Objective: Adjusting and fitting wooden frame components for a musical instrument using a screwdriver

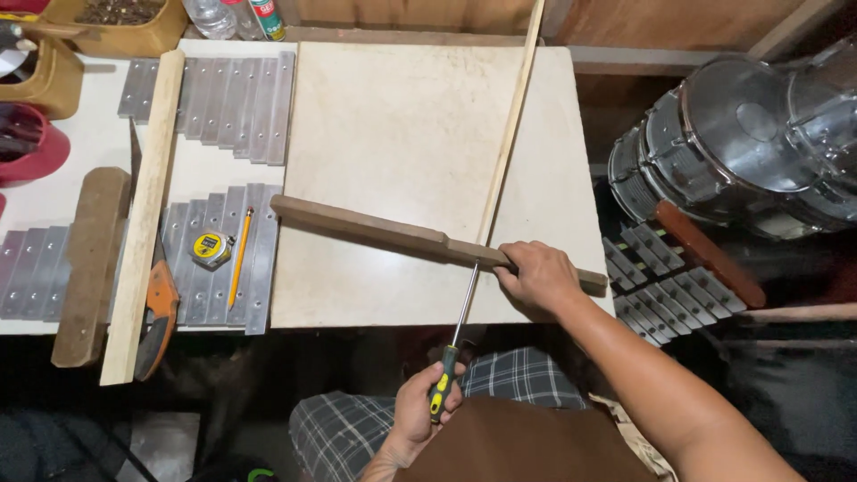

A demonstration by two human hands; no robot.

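On the white table [54,192], left, a handsaw [159,308], tape measure [212,248] and pencil [239,259] lie among metal bars [223,103]. Centre, the left hand [420,411] is closed around a long screwdriver [451,353], shaft angled up under a dark wood bar [375,234]. The right hand [538,275] grips that bar, pressing it across a thin slat [509,134]. Drums [759,134] stand right.
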